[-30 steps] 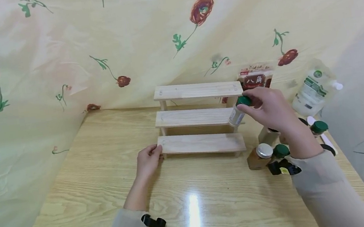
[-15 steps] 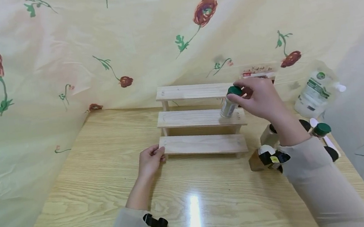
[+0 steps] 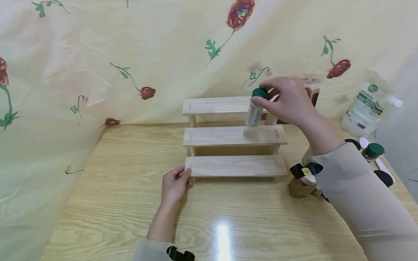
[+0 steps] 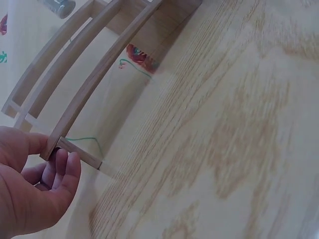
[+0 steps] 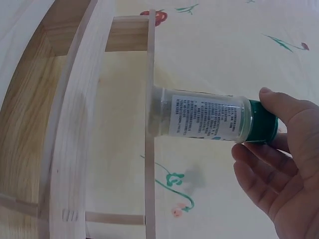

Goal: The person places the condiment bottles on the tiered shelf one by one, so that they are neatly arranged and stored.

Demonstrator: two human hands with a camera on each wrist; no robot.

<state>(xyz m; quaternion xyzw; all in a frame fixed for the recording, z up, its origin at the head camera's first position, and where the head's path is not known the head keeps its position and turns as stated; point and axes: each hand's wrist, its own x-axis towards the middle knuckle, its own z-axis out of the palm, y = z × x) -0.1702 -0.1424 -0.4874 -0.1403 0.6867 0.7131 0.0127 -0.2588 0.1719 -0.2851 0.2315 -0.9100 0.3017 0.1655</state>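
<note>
My right hand (image 3: 288, 102) pinches a spice jar by its green cap. The jar (image 3: 254, 114) is clear with a white printed label, held tilted over the middle board of a three-step wooden rack (image 3: 237, 166), in front of the top board. In the right wrist view, the jar's (image 5: 204, 117) base overlaps the top board's (image 5: 150, 184) edge; I cannot tell if they touch. My left hand (image 3: 174, 187) grips the left end of the lowest board, its thumb and curled fingers around that end (image 4: 52, 144) in the left wrist view.
Right of the rack, partly hidden by my right forearm, stand several jars, one with a green cap (image 3: 374, 150). A white spoon (image 3: 383, 167) lies beside them. Farther back are a white pouch (image 3: 366, 104) and a red-brown packet (image 3: 314, 93) against the floral cloth (image 3: 181, 33).
My right hand has carried the spice jar up and to the left, from the rack's right end to over the middle board. The left hand keeps its grip on the lowest board.
</note>
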